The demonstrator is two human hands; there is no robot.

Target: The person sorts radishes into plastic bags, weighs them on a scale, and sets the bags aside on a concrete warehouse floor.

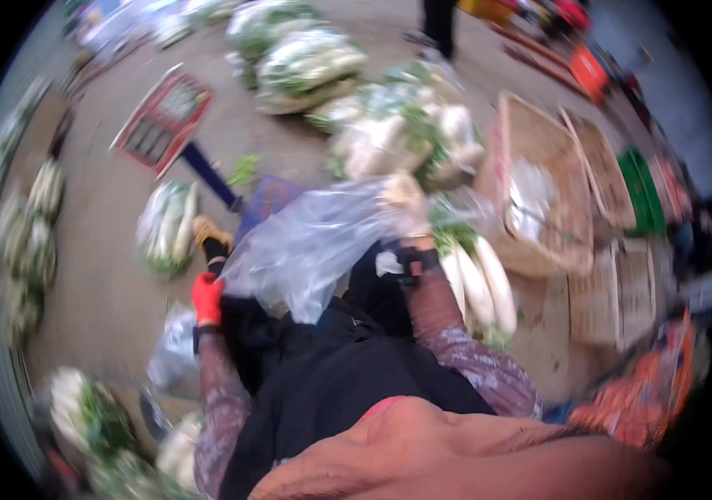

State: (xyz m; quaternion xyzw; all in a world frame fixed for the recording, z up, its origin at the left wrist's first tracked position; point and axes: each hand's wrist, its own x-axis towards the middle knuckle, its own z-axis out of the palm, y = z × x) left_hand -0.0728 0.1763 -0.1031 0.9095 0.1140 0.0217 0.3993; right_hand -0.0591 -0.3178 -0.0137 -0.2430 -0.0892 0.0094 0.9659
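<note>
Right hand [407,202]: clamped on clear plastic bag [310,237]!
Left hand [207,298]: bag's eight o'clock, can't tell its grip.
Scale display [162,121]: bag's ten o'clock.

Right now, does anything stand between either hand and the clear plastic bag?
Nothing visible does. The right hand holds the clear plastic bag at its upper right; the red-gloved left hand is at its left edge, too blurred to tell whether it grips.
</note>
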